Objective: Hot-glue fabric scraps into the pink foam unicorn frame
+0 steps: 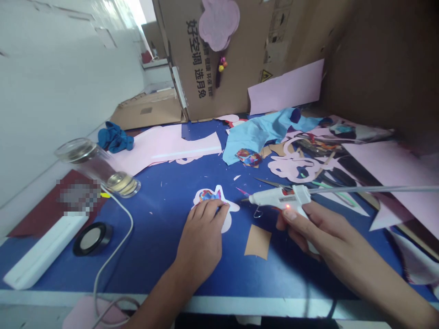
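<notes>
The left hand (200, 242) rests on a pink paper cutout (230, 206) with a multicoloured centre, on the blue tabletop (154, 237), its fingers (209, 210) together and lying flat, not clamped. The right hand (329, 233) has its fingers (308, 214) clamped round the grip of a white glue gun (270, 197), nozzle directed at the cutout and near it, red lamp lit. A brown paper piece (257, 241) lies between the hands; scissors (270, 183) lie just behind the glue gun.
</notes>
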`<act>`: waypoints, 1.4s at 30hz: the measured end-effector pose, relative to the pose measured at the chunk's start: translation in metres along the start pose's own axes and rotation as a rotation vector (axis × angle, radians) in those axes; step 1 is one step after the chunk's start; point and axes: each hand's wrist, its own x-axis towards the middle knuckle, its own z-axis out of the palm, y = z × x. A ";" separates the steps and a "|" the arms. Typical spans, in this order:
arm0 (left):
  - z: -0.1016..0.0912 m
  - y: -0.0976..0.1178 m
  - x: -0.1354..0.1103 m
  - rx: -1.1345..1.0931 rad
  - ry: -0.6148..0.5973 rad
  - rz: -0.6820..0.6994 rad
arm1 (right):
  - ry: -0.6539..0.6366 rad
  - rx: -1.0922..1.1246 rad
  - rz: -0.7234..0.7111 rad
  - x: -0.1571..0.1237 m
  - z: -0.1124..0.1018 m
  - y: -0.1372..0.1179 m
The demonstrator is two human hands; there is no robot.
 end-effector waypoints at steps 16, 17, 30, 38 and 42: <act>-0.004 0.004 -0.001 0.005 0.066 0.030 | -0.008 0.129 0.083 0.000 -0.002 0.013; -0.004 0.004 -0.002 0.001 0.092 0.029 | 0.002 0.135 0.088 -0.001 -0.002 0.014; 0.003 -0.001 -0.003 0.026 0.152 0.150 | 0.034 0.218 0.131 0.001 -0.002 0.027; -0.004 0.008 0.001 0.307 0.100 0.267 | 0.037 0.265 0.132 0.001 -0.002 0.031; -0.006 0.013 0.004 0.451 0.040 0.343 | 0.040 0.263 0.128 0.002 -0.001 0.032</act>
